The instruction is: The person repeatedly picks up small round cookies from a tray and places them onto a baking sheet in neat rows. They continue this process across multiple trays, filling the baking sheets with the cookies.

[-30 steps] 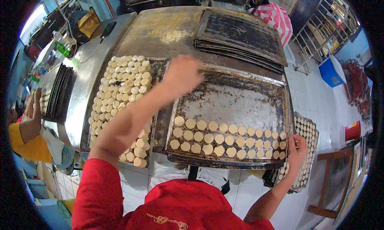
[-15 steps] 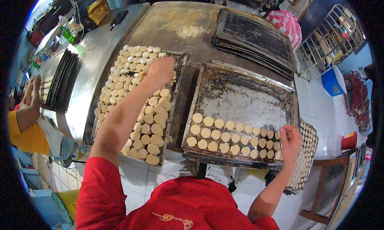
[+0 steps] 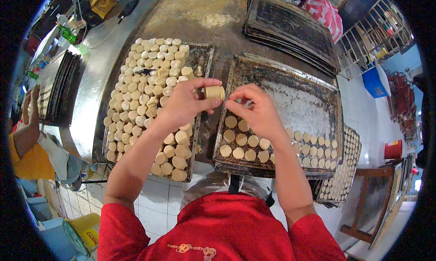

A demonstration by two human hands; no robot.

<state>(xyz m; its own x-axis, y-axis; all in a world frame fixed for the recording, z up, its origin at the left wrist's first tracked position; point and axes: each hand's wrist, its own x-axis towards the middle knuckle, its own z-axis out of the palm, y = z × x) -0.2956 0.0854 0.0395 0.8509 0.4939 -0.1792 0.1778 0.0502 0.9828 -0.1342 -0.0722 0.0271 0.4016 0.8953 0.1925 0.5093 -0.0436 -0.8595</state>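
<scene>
A short stack of round, pale dough discs [image 3: 214, 93] lies sideways in my left hand [image 3: 184, 102], gripped between thumb and fingers. My right hand [image 3: 259, 109] is just right of the stack, its thumb and forefinger slightly apart with nothing visible between them. Beneath my left hand, a dark tray [image 3: 208, 56] carries many crowded discs [image 3: 136, 84], some piled in stacks. Below my right hand is a worn metal tray [image 3: 295, 93] with three rows of flat discs [image 3: 313, 150] along its near side. My right forearm hides part of those rows.
A pile of dark trays [image 3: 290, 31] lies at the far right of the worn table [image 3: 195, 15]. Lower at the right stands another disc-filled tray [image 3: 338, 174]. On the left, a person in yellow [image 3: 34, 154] is beside upright stacked trays [image 3: 61, 86]. A blue box [image 3: 376, 81] sits on the floor.
My left hand has come back from the crowded tray's far side and now holds a stack of discs. My right hand has moved left from the right end of the rows toward it.
</scene>
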